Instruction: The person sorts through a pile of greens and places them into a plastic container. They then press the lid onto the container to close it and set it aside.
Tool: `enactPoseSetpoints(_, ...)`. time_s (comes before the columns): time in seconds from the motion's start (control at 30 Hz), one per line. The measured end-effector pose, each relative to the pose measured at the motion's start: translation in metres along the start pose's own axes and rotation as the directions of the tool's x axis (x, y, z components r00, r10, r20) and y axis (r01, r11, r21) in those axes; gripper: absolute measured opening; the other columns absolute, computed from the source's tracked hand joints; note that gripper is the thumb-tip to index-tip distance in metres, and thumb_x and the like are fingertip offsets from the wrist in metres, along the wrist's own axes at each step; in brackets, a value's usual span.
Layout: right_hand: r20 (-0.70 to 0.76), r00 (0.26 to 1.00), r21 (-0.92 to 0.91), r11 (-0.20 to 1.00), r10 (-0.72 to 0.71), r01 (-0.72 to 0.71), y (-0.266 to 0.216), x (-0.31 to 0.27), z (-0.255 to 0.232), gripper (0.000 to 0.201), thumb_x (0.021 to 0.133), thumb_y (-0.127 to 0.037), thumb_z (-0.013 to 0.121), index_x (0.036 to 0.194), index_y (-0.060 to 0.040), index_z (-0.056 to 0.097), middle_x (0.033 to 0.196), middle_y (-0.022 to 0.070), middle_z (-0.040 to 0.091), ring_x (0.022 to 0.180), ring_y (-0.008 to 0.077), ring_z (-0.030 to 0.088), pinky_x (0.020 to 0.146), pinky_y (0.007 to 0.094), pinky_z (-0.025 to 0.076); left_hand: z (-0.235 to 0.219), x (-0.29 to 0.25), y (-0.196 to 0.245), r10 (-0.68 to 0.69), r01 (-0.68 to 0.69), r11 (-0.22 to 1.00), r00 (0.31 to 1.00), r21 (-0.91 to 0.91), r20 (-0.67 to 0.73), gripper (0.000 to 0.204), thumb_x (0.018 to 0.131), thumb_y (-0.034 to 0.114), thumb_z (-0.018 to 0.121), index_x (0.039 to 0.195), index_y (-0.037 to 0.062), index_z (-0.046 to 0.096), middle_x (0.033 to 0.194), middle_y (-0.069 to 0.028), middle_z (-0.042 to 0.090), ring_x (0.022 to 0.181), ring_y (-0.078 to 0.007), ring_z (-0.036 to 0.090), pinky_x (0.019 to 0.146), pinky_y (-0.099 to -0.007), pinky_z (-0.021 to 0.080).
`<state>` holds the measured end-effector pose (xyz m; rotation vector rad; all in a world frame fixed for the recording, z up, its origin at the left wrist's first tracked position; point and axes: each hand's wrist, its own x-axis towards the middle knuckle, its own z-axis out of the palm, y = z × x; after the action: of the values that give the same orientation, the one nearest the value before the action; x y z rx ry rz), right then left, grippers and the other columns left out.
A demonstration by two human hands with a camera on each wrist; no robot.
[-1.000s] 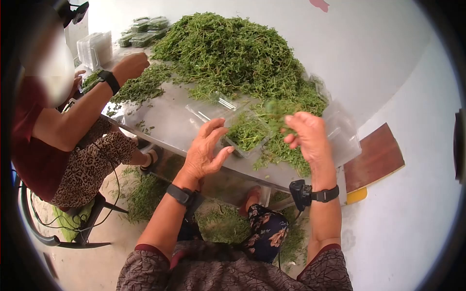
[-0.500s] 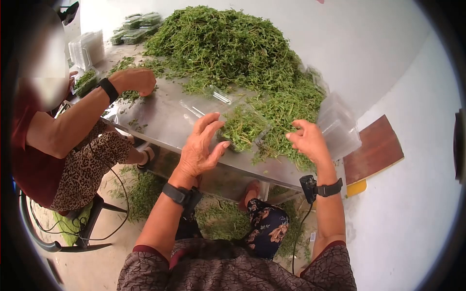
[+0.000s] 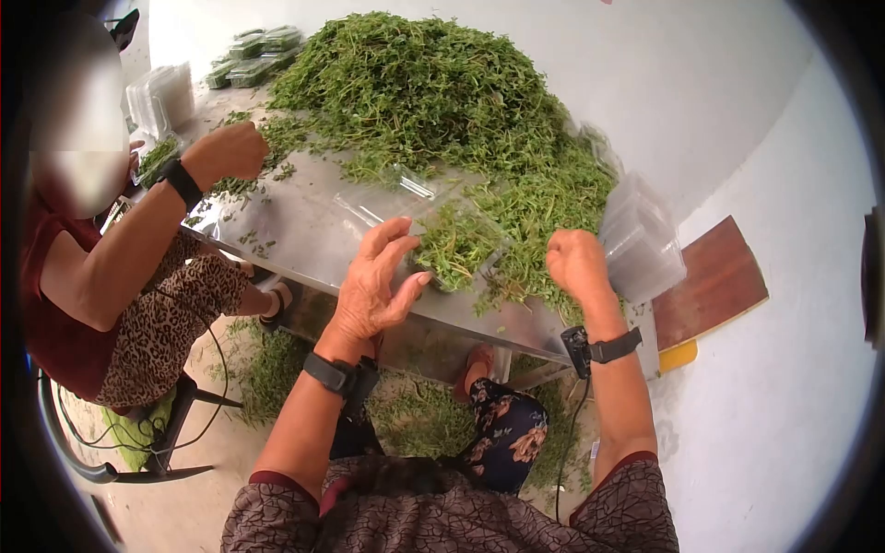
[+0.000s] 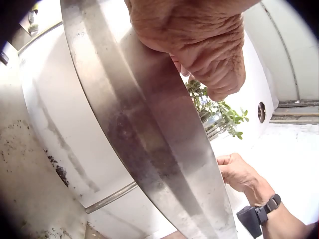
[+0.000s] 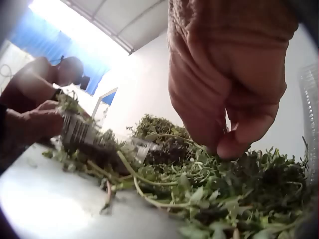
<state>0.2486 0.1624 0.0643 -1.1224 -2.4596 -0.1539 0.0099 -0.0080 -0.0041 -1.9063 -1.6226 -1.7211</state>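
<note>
A clear plastic container (image 3: 489, 262), heaped with green sprigs (image 3: 452, 247), lies near the table edge, its lid flap (image 3: 364, 210) spread to the back left. My left hand (image 3: 373, 286) holds its left side, thumb and fingers apart and bent around it; in the right wrist view that hand (image 5: 37, 124) touches the container wall (image 5: 77, 132). To the right, my right hand (image 3: 579, 265) is down at the loose greens (image 3: 530, 217). The right wrist view shows its thumb and fingertips (image 5: 229, 147) closed together on the greens (image 5: 199, 179).
A large pile of greens (image 3: 433, 88) covers the table's back. Stacked empty containers (image 3: 641, 240) stand right, beside a reddish-brown board (image 3: 710, 290). Another person (image 3: 101, 267) sits left; filled boxes (image 3: 253, 66) and more stacked containers (image 3: 161, 97) are at the back left.
My right hand has left the container's side, where it had sprigs, moved right and down to the loose greens, and closed its fingers. The left hand stays at the container.
</note>
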Motion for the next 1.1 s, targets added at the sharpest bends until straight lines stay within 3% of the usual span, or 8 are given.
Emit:
enactPoseSetpoints(0.1, 0.084, 0.974, 0.315, 0.922, 0.211, -0.227, -0.003, 0.003, -0.018, 0.008, 0.068, -0.011, 0.064, 0.070, -0.0033, 0.066, 0.072, 0.0193, 0.064, 0.065, 0.0343, 0.064, 0.063, 0.0432, 0.051, -0.001, 0.000, 0.002, 0.002, -0.002, 1.000, 1.000, -0.001, 0.004, 0.040, 0.077, 0.021, 0.066, 0.110, -0.0004, 0.059, 0.125, -0.0188, 0.050, 0.114, -0.0357, 0.053, 0.096, -0.0423, 0.043)
enactPoseSetpoints(0.27, 0.282, 0.935, 0.104, 0.962, 0.215, -0.252, -0.031, 0.001, -0.023, 0.044, 0.074, -0.032, 0.073, 0.104, -0.0007, 0.066, 0.096, 0.0184, 0.068, 0.096, 0.0337, 0.064, 0.085, 0.0417, 0.049, -0.001, 0.001, 0.002, -0.006, 0.006, 1.000, 1.000, 0.001, 0.001, 0.039, 0.076, 0.020, 0.066, 0.108, -0.0006, 0.059, 0.123, -0.0189, 0.051, 0.113, -0.0355, 0.053, 0.096, -0.0419, 0.043)
enactPoseSetpoints(0.43, 0.325, 0.934, 0.033, 0.985, 0.151, -0.171, -0.050, -0.001, -0.018, 0.055, 0.072, -0.037, 0.074, 0.113, -0.0008, 0.064, 0.099, 0.0236, 0.067, 0.096, 0.0376, 0.064, 0.085, 0.0447, 0.050, -0.001, 0.001, 0.002, -0.007, 0.007, 1.000, 1.000, -0.016, -0.006, 0.039, 0.075, 0.019, 0.066, 0.108, -0.0005, 0.060, 0.123, -0.0187, 0.051, 0.112, -0.0353, 0.054, 0.096, -0.0420, 0.044)
enactPoseSetpoints(0.6, 0.190, 0.980, -0.026, 0.998, -0.050, 0.056, -0.032, -0.002, 0.014, 0.025, 0.066, -0.022, 0.073, 0.078, -0.0027, 0.064, 0.075, 0.0183, 0.063, 0.076, 0.0378, 0.063, 0.069, 0.0457, 0.050, 0.001, 0.001, 0.003, -0.028, 0.028, 0.999, 1.000, -0.030, -0.001, 0.038, 0.075, 0.018, 0.067, 0.108, -0.0003, 0.060, 0.123, -0.0186, 0.052, 0.111, -0.0351, 0.054, 0.095, -0.0417, 0.044)
enactPoseSetpoints(0.83, 0.042, 0.999, -0.062, 0.998, -0.015, 0.018, -0.016, 0.005, 0.016, 0.011, 0.064, -0.013, 0.065, 0.067, -0.0024, 0.063, 0.070, 0.0192, 0.062, 0.068, 0.0383, 0.061, 0.064, 0.0472, 0.049, 0.001, 0.000, -0.002, -0.012, 0.011, 1.000, 1.000, -0.027, -0.011, 0.037, 0.076, 0.020, 0.068, 0.106, -0.0002, 0.060, 0.123, -0.0187, 0.052, 0.111, -0.0350, 0.055, 0.095, -0.0416, 0.045)
enactPoseSetpoints(0.97, -0.011, 0.990, 0.311, 0.941, 0.142, -0.132, -0.015, 0.007, -0.022, 0.016, 0.068, -0.009, 0.063, 0.081, -0.0026, 0.071, 0.070, 0.0191, 0.065, 0.057, 0.0287, 0.063, 0.055, 0.0378, 0.051, 0.001, 0.000, 0.000, -0.028, 0.027, 0.999, 1.000, -0.024, -0.008, 0.037, 0.076, 0.020, 0.069, 0.106, 0.0001, 0.060, 0.123, -0.0186, 0.052, 0.111, -0.0351, 0.055, 0.095, -0.0416, 0.045)
enactPoseSetpoints(1.03, 0.124, 0.934, 0.688, 0.649, 0.336, -0.325, -0.024, 0.009, -0.042, 0.017, 0.074, -0.005, 0.062, 0.088, -0.0003, 0.069, 0.065, 0.0097, 0.064, 0.050, 0.0151, 0.059, 0.045, 0.0281, 0.047, 0.001, 0.000, -0.001, -0.025, 0.025, 0.999, 1.000, -0.024, -0.011, 0.037, 0.076, 0.019, 0.069, 0.106, 0.0001, 0.060, 0.123, -0.0185, 0.052, 0.111, -0.0352, 0.054, 0.095, -0.0416, 0.045)
enactPoseSetpoints(1.1, 0.112, 0.945, 0.757, 0.590, 0.306, -0.280, -0.028, 0.013, -0.052, 0.018, 0.078, -0.003, 0.060, 0.093, 0.0032, 0.067, 0.064, 0.0028, 0.060, 0.048, 0.0069, 0.054, 0.039, 0.0209, 0.042, 0.002, -0.001, -0.002, -0.025, 0.025, 0.999, 1.000, -0.020, -0.017, 0.037, 0.075, 0.019, 0.069, 0.106, 0.0000, 0.060, 0.123, -0.0185, 0.052, 0.111, -0.0352, 0.054, 0.095, -0.0416, 0.045)
